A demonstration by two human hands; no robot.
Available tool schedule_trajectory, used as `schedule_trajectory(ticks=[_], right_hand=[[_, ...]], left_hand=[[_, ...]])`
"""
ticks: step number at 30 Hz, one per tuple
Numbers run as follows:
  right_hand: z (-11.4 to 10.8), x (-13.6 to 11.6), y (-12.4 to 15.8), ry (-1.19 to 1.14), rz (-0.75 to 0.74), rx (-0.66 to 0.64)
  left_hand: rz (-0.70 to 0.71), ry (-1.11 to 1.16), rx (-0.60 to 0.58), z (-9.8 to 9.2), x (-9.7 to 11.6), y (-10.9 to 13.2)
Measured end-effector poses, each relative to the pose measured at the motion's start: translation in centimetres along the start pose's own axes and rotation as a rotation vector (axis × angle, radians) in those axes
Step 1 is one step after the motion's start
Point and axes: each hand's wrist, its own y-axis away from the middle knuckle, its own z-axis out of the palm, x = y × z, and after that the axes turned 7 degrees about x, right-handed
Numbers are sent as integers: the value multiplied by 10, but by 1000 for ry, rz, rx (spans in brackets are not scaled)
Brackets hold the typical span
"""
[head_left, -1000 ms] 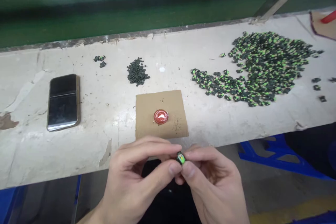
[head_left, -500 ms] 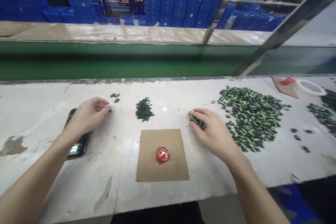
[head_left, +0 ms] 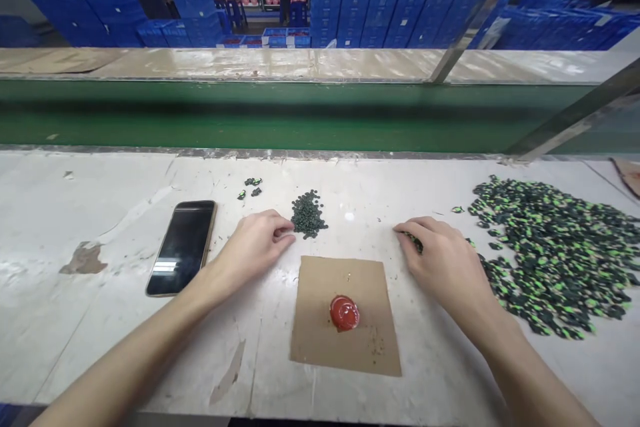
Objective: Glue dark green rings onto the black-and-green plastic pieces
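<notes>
My left hand rests at the left edge of a small heap of tiny dark round discs. Its fingers are bent, with a gap between thumb and forefinger, and nothing shows in them. On the right, my right hand curls over several small black-and-green pieces, partly hidden under its fingers. Between the hands, nearer me, lies a cardboard square with a glossy red blob on it. Several loose black-and-green pieces lie beyond my left hand.
A large spread of black-and-green pieces covers the table's right side. A phone lies left of my left forearm. Beyond the white table runs a green belt. Stacked blue crates stand farther back.
My left hand has moved right, from the loose pieces to the disc heap, leaving a piece beside them. My right hand stays over its pieces, more curled. The view has turned left.
</notes>
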Motion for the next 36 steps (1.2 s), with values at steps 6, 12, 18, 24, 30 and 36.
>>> schedule_trajectory(ticks=[6, 12, 18, 24, 30, 36], right_hand=[[1, -4, -1, 76, -51, 44], [3, -6, 0, 140, -53, 51], [-3, -7, 0, 131, 7, 41], [-4, -2, 1, -22, 75, 68], [-3, 12, -3, -237, 202, 89], [-16, 12, -8, -399, 383, 95]], left_hand=[[9, -38, 55, 15, -1, 0], [34, -12, 57, 21, -3, -1], [26, 123, 81, 20, -5, 4], [-108, 507, 92, 9, -3, 14], [-182, 849, 70, 9, 3, 15], [-268, 1080, 7, 13, -1, 15]])
